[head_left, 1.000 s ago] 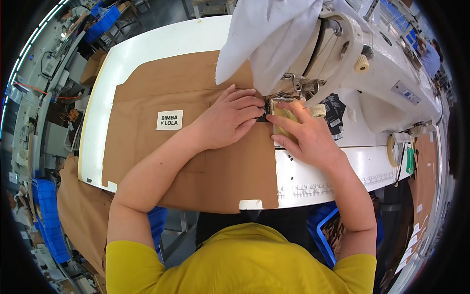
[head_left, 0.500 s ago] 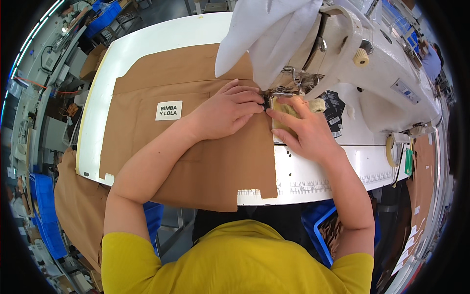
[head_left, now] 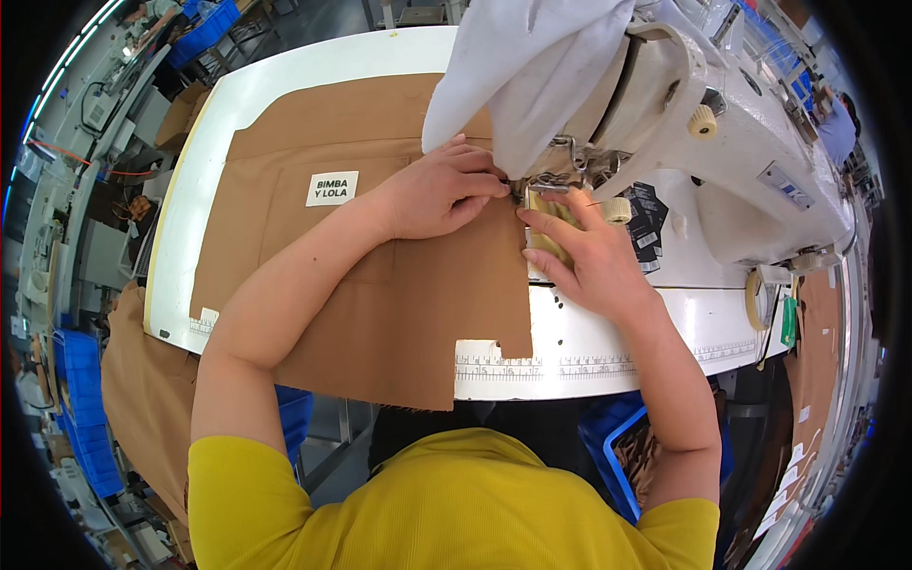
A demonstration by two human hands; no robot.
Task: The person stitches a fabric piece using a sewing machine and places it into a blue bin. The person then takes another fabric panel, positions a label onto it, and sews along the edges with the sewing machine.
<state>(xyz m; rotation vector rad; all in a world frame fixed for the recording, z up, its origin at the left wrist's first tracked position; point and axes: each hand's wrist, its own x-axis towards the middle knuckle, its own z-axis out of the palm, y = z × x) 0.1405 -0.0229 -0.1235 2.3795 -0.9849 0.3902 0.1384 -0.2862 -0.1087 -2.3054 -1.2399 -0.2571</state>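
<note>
A large brown fabric panel [head_left: 446, 294] lies flat on the white sewing table, its right edge running up to the sewing machine's presser foot [head_left: 549, 183]. A white printed patch [head_left: 332, 189] sits on the panel. My left hand [head_left: 439, 195] rests on the panel just left of the foot, its fingers bent and pinched together at the fabric edge. Beside the foot, my right hand [head_left: 591, 245] lies with fingers spread over a yellowish plate [head_left: 545, 237], fingertips near the panel's edge. Something small and dark shows at that edge, mostly hidden by my fingers.
The white sewing machine [head_left: 760, 161] stands at the right, with white cloth [head_left: 527, 66] draped over its head. Black labels [head_left: 647, 223] lie behind my right hand. A tape roll [head_left: 757, 296] is farther right. Below the table is a blue bin [head_left: 608, 446]; brown fabric [head_left: 147, 380] hangs left.
The brown panel has slid away from me along the machine, so more of the table's ruler shows. My left hand has shifted slightly with it; my right hand stays nearly in place.
</note>
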